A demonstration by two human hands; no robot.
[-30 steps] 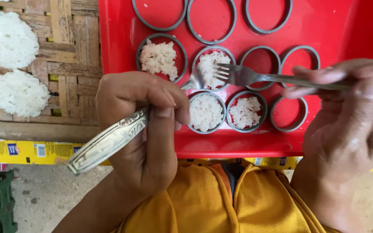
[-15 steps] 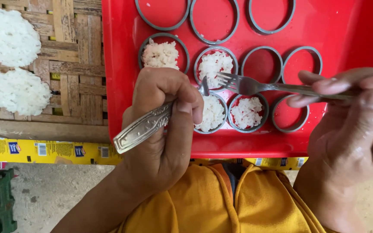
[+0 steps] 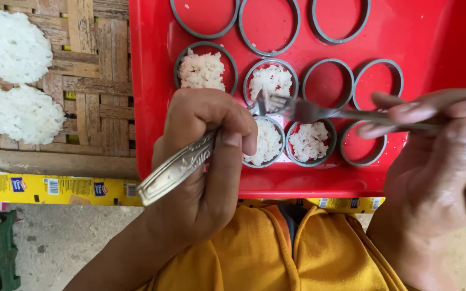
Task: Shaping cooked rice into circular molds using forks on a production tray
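Closest to the camera is a yellow shirt (image 3: 276, 253) at the bottom of the view. Just above it, the left hand (image 3: 206, 156) has its grip closed tight around the silver handle of a spoon (image 3: 176, 167), and the handle sticks out down and to the left. The bowl of the spoon is mostly hidden behind the fingers. On the other side, the right hand (image 3: 443, 156) has its grip pinched shut on the thin handle of a fork (image 3: 319, 112). The fork lies flat and points left, and its tines meet the tip of the spoon over a ring filled with white rice (image 3: 269, 82). Both hands are over a red tray (image 3: 146, 81). The tray holds 10 round metal rings (image 3: 327, 83). 4 of them have rice inside and the others show only the red bottom. The 2 nearest rice rings sit side by side just under the fork. To the left of the tray is a woven mat (image 3: 87, 81) with flat white rice cakes (image 3: 9, 46) lying on it, well apart from the hands.
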